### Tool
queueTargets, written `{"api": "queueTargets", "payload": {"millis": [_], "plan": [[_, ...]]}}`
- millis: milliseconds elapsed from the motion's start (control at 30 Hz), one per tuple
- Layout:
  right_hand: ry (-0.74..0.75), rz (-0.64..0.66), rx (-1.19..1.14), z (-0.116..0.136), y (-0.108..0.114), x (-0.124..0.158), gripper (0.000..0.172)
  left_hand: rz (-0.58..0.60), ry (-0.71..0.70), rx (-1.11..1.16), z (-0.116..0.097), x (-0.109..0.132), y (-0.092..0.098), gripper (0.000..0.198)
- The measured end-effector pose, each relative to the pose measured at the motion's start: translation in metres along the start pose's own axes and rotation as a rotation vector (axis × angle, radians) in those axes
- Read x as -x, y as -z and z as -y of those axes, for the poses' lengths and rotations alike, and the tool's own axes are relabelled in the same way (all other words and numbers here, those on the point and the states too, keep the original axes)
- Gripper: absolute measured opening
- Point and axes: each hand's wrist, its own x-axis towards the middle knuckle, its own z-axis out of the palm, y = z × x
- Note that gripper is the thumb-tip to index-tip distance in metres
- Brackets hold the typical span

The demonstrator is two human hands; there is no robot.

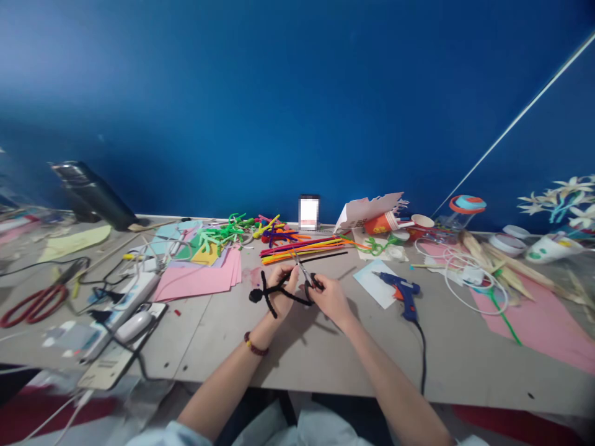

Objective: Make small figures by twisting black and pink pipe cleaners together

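Observation:
My left hand (282, 290) is closed around a black pipe-cleaner figure (266, 295) with a round end and crossed limbs, held just above the grey table (297, 353). My right hand (331, 297) grips small scissors (307, 274) by the black handles. The blades point up and left toward the fingers of my left hand and the figure's upper strand. A red bead bracelet (256, 347) sits on my left wrist.
A bundle of coloured pipe cleaners (302, 246) lies just beyond my hands. Pink and coloured paper sheets (199, 279) lie to the left, a blue glue gun (402, 291) with its cord to the right. Red scissors (32, 305), a power strip (134, 294) and cups (421, 224) crowd the edges.

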Motion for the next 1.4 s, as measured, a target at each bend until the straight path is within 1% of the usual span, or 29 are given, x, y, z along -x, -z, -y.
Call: {"api": "queueTargets", "payload": {"millis": [167,300,467,567,700,900,1067,1233,1400], "plan": [[0.002,0.037,-0.085,0.001,-0.001,0.0,0.03,0.009,-0.01,0.001,0.0,0.0,0.0,0.017],[-0.016,0.111,-0.214,0.002,0.0,0.0,0.032,0.033,-0.057,-0.015,-0.006,0.0,0.001,0.019],[-0.047,0.141,-0.285,-0.001,-0.001,-0.001,0.034,0.033,-0.101,-0.063,-0.007,0.0,0.002,0.019],[-0.084,0.184,-0.367,-0.001,-0.001,-0.002,0.034,0.038,-0.11,-0.063,-0.006,0.0,0.002,0.018],[-0.144,0.234,-0.492,0.001,-0.001,-0.003,0.04,0.029,-0.1,-0.071,-0.004,0.0,0.002,0.017],[-0.189,0.285,-0.552,0.003,0.001,-0.002,0.043,0.018,-0.082,-0.037,-0.007,0.001,0.002,0.017],[-0.304,0.387,-0.614,0.007,0.005,0.0,0.041,0.045,-0.103,-0.059,-0.008,0.0,0.003,0.016],[-0.294,0.349,-0.636,0.004,0.005,-0.002,0.044,0.062,-0.068,-0.05,-0.009,-0.002,0.003,0.016],[-0.271,0.325,-0.632,-0.001,0.0,-0.004,0.047,0.034,-0.056,-0.059,-0.008,-0.004,0.004,0.017]]}}
